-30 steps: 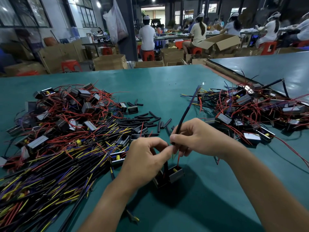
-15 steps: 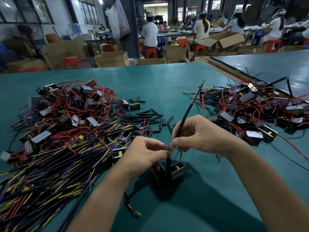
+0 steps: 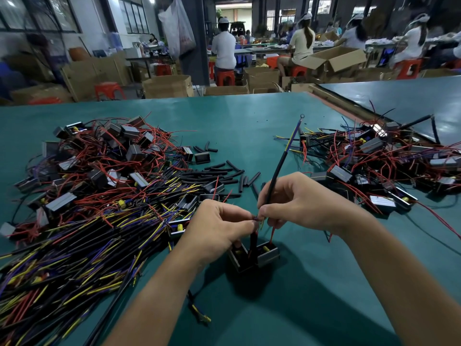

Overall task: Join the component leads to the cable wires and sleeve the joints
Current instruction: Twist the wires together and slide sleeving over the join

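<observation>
Big green table [image 3: 237, 126], with a huge tangle of cables and components [image 3: 99, 196] on the left and a smaller heap [image 3: 374, 166] on the right that looks like finished ones. Behind it sit cardboard boxes [image 3: 334, 58]. One has its flaps open, but I can't tell what's inside from this angle. Loose black sleeves [image 3: 219, 173] lie scattered mid-table.

Compared with a second ago the hands have closed in on each other, and the cable [image 3: 277, 176] now stands steeper, with its ring terminal [image 3: 302, 116] up top. I'd read that as the twist being underway, with no sleeving yet.

The left hand [image 3: 217, 231] pinches the wire ends [image 3: 255, 218] between thumb and forefinger. The right hand [image 3: 304, 203] has its fingers curled round the cable's lower end, and its fingertips meet the left's right at the joint.

The component [image 3: 267, 254] sits on the table just below the hands – it looks like two small open black housings side by side. Each has a yellow part [image 3: 265, 248] tucked inside, and a red lead [image 3: 272, 233] runs up into the pinch.
</observation>
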